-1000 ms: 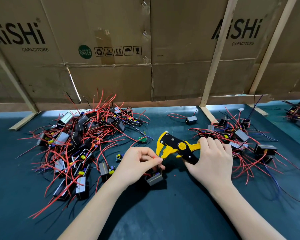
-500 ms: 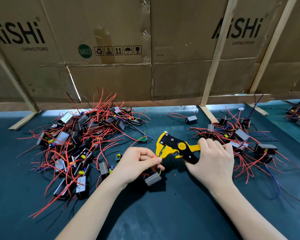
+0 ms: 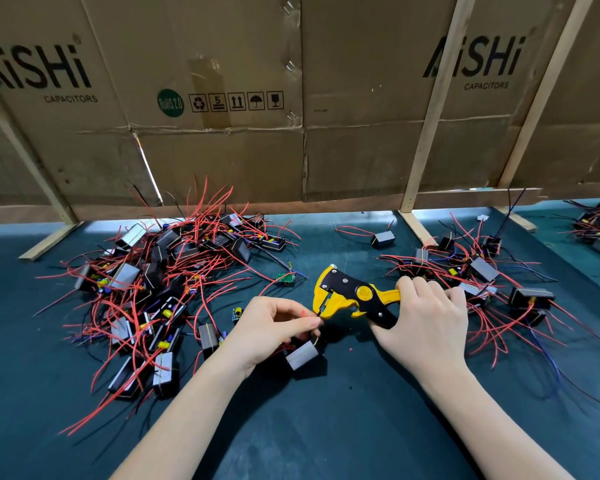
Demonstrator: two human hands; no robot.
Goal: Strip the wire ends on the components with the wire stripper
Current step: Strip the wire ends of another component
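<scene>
My right hand (image 3: 426, 323) grips the handles of the yellow and black wire stripper (image 3: 354, 296), squeezed together, with its jaws pointing left. My left hand (image 3: 274, 327) pinches a thin wire at the jaws' tip. That wire runs down to a small black and grey component (image 3: 302, 355) lying on the mat just below my left fingers. A tiny red scrap of insulation (image 3: 303, 312) hangs in the air beside my left fingers, and another red scrap (image 3: 350, 349) lies on the mat below the stripper.
A big heap of components with red wires (image 3: 160, 289) lies on the dark green mat (image 3: 326, 427) to the left. A smaller heap (image 3: 482, 275) sits right, behind my right hand. One lone component (image 3: 381, 238) lies at the back. A cardboard wall (image 3: 291, 98) on wooden struts closes the far side.
The stripper's handles have closed and its jaws have clamped on the wire end. A red scrap of insulation has come off near my left fingers. Both hands stayed in place.
</scene>
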